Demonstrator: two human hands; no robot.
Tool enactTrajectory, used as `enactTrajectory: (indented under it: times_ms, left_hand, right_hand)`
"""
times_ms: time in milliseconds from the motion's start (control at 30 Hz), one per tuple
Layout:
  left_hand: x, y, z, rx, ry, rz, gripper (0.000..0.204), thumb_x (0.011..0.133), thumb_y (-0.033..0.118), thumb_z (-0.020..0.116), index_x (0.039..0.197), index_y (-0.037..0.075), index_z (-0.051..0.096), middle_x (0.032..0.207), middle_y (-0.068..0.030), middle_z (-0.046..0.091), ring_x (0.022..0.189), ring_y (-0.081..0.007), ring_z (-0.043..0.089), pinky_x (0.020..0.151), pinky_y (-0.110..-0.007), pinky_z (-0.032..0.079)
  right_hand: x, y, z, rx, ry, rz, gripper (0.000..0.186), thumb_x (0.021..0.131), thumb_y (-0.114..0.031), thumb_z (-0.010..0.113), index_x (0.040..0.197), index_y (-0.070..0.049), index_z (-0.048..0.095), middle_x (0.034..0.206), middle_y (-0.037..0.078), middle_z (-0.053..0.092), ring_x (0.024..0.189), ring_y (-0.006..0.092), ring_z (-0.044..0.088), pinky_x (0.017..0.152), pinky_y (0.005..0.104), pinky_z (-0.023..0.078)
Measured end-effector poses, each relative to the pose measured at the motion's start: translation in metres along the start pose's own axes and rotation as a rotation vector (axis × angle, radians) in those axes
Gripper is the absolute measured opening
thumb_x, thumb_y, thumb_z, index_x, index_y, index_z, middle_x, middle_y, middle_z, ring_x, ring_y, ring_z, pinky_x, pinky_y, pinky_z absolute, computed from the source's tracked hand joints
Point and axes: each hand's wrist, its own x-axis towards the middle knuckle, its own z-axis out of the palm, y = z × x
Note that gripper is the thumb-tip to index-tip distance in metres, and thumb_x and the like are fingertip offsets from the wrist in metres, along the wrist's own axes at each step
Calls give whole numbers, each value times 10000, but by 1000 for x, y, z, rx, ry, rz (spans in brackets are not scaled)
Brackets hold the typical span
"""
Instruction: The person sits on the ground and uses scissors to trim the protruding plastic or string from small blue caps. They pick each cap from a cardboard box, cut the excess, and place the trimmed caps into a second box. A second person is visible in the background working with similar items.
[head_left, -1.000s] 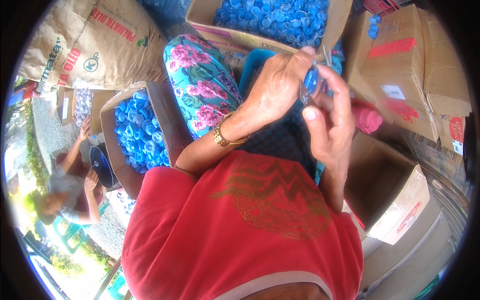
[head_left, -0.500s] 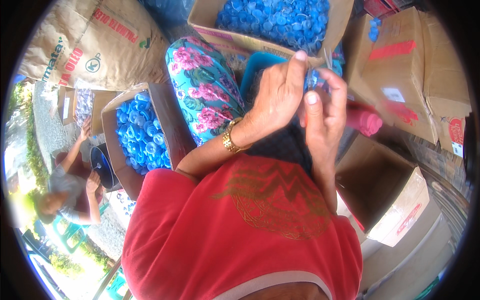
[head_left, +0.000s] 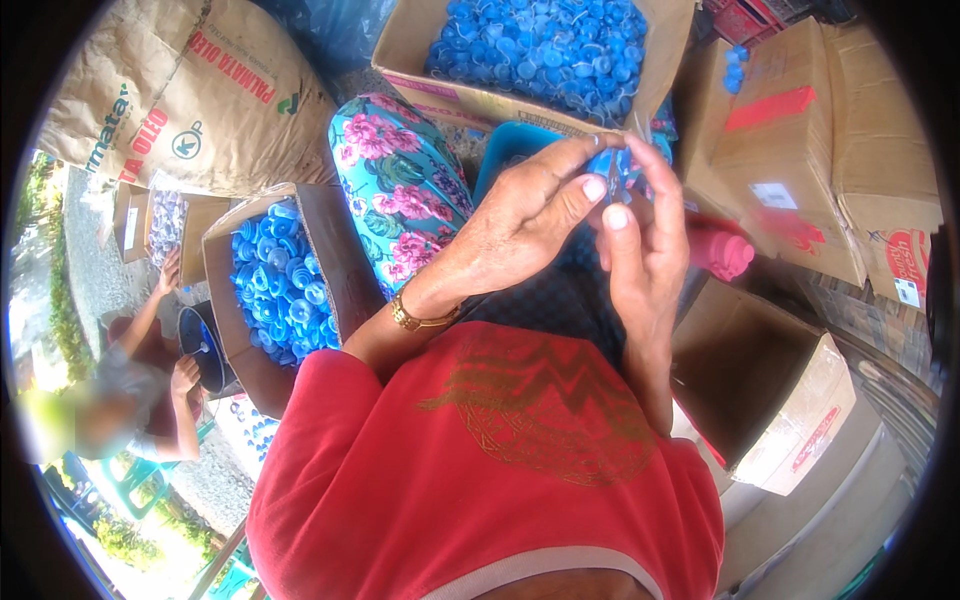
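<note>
Thumb and forefinger of the left hand point(head_left: 525, 218) have closed in over a small blue piece point(head_left: 607, 163); half a second ago that thumb side stood raised, pointing to the far side. The forefinger now reaches across the piece's far edge, with the thumb tip pressed at its near left side, so the left hand is clamped on it. The right hand point(head_left: 648, 258) has kept much the same pose: forefinger curled over from the right, thumb tip just below, and the piece seems gripped between them, though the exact contact is partly hidden. The piece itself is therefore held up between both hands, above the lap and just near of the far carton point(head_left: 480, 106).

For the work, this looks like a shift from repositioning to a firmer two-handed grip; handling of this one piece seems unfinished, since neither hand has let go. A shiny sliver below it is too blurred to name.

Around the hands, little has changed. Loose blue pieces point(head_left: 545, 50) fill the far carton, and more lie in the left carton point(head_left: 340, 250). A blue tub point(head_left: 496, 150) sits beyond the left hand, and a pink bottle point(head_left: 720, 252) lies to the right.
</note>
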Motion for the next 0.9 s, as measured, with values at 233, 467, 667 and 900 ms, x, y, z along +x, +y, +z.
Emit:
enactTrajectory:
  times_ms: [233,467,667,900]
  left_hand:
    - [-3,5,-2,-131,9,-16,475,939,242,547,1322,-14,430,1132,-105,573,1037,-154,525,928,-301,406]
    - [2,1,-9,-83,-43,14,490,904,179,606,1328,4,432,1169,-101,563,1034,-169,547,889,-298,448]
    - [2,-1,-11,522,36,321,463,861,111,619,1286,13,462,1168,-165,582,1071,-265,581,972,-382,414]
    - [4,-3,-3,579,99,422,428,830,40,601,1235,-5,470,1167,-204,558,1119,-389,531,1080,-520,254]
  right_hand:
    - [-1,-7,-9,-101,-109,41,516,880,-162,593,1358,-63,425,710,-40,461,606,44,373,552,202,322]
    - [0,-12,-5,-60,-90,6,513,870,-119,595,1347,-42,426,699,-36,453,591,36,361,533,199,303]
    - [3,-9,-7,-1,-131,-38,464,890,-139,580,1320,-34,439,675,-49,436,590,30,353,527,189,284]
    - [2,-8,-3,37,-99,-21,402,920,-164,551,1295,-60,450,683,-55,443,599,25,352,549,182,288]
